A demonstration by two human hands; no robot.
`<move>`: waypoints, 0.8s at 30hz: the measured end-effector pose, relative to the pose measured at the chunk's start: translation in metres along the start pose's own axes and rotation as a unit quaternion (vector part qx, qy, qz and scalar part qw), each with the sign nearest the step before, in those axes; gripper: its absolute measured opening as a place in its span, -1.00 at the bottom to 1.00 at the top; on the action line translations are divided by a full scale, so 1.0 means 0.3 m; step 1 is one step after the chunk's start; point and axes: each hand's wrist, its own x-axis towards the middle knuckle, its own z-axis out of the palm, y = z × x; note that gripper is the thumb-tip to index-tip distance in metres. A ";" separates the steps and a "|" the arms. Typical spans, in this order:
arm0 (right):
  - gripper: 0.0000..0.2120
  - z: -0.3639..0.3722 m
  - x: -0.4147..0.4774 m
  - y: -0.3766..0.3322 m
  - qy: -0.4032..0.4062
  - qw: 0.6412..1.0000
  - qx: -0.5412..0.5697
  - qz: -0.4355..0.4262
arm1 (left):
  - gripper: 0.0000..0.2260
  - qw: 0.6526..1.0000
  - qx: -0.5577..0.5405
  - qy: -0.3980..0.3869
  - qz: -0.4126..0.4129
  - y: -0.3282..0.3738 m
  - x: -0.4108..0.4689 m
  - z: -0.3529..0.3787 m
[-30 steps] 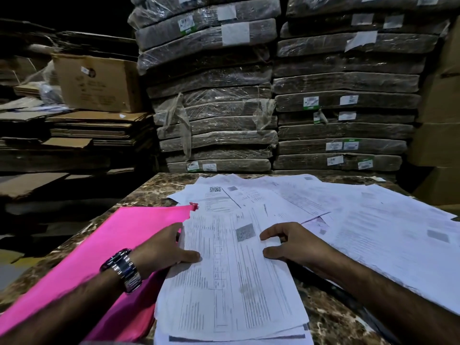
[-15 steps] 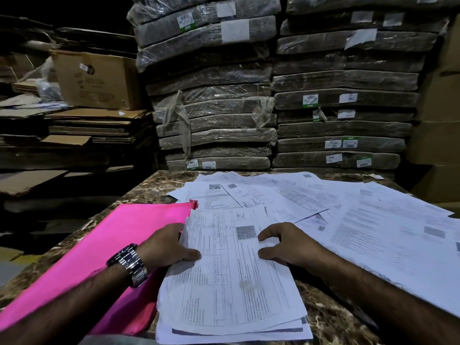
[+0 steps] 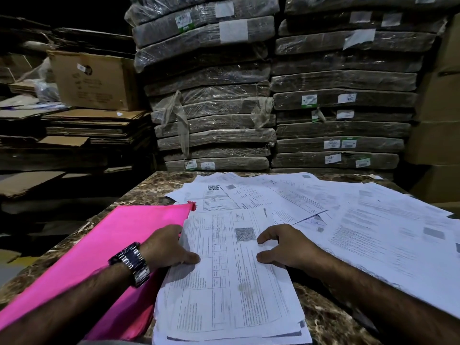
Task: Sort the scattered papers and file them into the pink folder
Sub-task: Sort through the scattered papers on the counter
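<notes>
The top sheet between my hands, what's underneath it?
More printed sheets: their edges peek out at its near end. The stack overlaps the pink folder on the marble table. How many sheets lie beneath is hidden.

Single view, from a wide-angle camera worn on the head, facing forward and down across the table (image 3: pixel 146 188). The left hand (image 3: pixel 166 247), right hand (image 3: pixel 286 247) and papers (image 3: pixel 224 295) lie nearest the lens; stacked bundles (image 3: pixel 211 108) close the background beyond the far edge.
</notes>
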 end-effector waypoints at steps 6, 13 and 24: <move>-0.60 0.016 -0.007 -0.002 0.041 0.996 -0.080 -0.021 | -0.49 0.991 0.128 0.037 0.003 0.024 0.000 0.006; -0.49 0.012 -0.022 -0.011 0.075 0.980 -0.182 -0.013 | -0.35 0.979 0.193 0.063 0.029 0.059 0.023 0.014; -0.66 -0.116 -0.024 0.035 0.122 0.985 -0.121 0.028 | -0.57 0.982 0.053 0.032 0.181 0.338 0.091 0.146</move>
